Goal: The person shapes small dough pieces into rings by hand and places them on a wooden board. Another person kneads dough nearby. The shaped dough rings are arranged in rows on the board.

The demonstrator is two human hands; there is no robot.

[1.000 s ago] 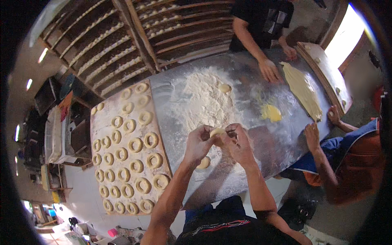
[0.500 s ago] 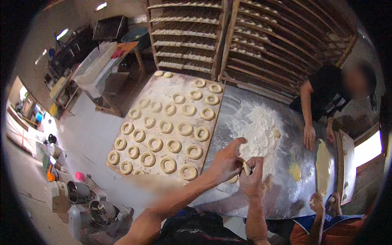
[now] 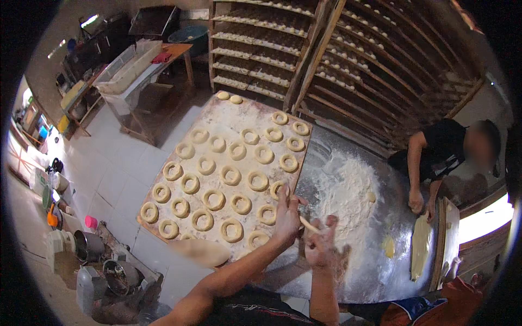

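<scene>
A slim, pale piece of dough [image 3: 310, 224] stretches between my two hands above the near edge of the metal table [image 3: 375, 277]. It is seen edge-on, so its full shape is hidden. My left hand [image 3: 288, 220] grips one end beside the board's right edge, its fingers pointing away from me. At the other end, my right hand [image 3: 321, 247] has bent fingers around the dough, slightly smeared by motion. Rows of dough rings [image 3: 213, 199] lie on the floured wooden board [image 3: 239, 111] to the left, with two small dough rounds [image 3: 229, 98] at its far corner.
White flour [image 3: 353, 190] is heaped on the table, a dough lump [image 3: 371, 196] on it. A co-worker [image 3: 429, 152] reaches toward a flat dough strip [image 3: 420, 247]; another person in orange [image 3: 457, 299] is near right. Racks of dough trays [image 3: 255, 49] stand behind. Mixers [image 3: 103, 282] are at left.
Both hands have moved left with the dough, toward the board's right edge. The view has shifted a little. The far co-worker's hands have come down to the flat dough strip.
</scene>
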